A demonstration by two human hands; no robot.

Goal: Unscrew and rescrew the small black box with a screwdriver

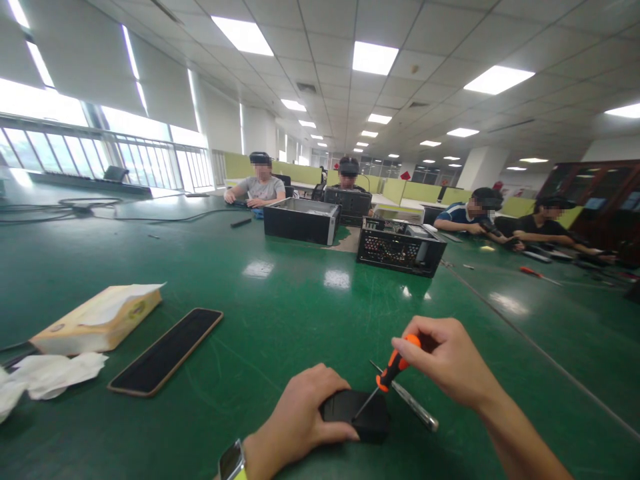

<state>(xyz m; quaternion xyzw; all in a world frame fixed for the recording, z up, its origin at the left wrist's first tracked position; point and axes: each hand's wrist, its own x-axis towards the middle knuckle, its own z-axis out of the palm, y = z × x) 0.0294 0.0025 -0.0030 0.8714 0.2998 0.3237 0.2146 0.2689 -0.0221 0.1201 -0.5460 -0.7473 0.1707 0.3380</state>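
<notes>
Head view: your left hand (300,410) grips black oblong box (371,420), right hand (449,360) orange-black screwdriver (392,371), seemingly seated; tilting could slip it.

This is an office, part workshop: partitions (425,193) far beyond the fingers (418,325), panel lights (375,58) high above them and blinds (120,67) off to their left show the one, computer cases (300,221) ahead on the tabletop (280,313) and a screwdriver (397,365) in their grip the other.
</notes>
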